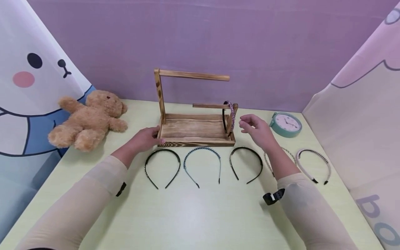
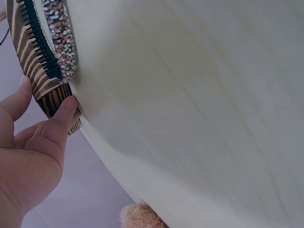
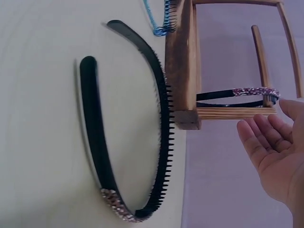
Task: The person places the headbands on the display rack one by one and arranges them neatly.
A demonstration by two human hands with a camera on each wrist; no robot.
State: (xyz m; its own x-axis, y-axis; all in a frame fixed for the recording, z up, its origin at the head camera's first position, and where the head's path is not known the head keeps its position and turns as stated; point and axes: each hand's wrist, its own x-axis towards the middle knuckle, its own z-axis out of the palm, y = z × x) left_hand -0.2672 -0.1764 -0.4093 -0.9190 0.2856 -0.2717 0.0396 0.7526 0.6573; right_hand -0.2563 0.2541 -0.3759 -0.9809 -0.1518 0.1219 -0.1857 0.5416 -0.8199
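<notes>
A wooden rack (image 1: pixel 195 130) with a shallow tray and two horizontal bars stands at the back. My left hand (image 1: pixel 143 139) grips the tray's left end between thumb and fingers, as the left wrist view also shows. Over the lower bar, at the right post, hangs a headband (image 1: pixel 232 116) with pink-purple sparkling stones. Just right of it my right hand (image 1: pixel 257 128) is held in the air, fingers loosely bent, with nothing in it. In the right wrist view the palm (image 3: pixel 282 156) is turned up beside the rack's end, apart from the hanging headband.
In front of the rack lie a black toothed headband (image 1: pixel 162 150), a blue one (image 1: pixel 202 148), a black stone-trimmed one (image 1: pixel 245 148), a thin one (image 1: pixel 290 152) partly hidden by my right arm, and a pale one (image 1: pixel 297 158). A teddy bear (image 1: pixel 93 119) lies left, a round clock (image 1: pixel 285 125) right.
</notes>
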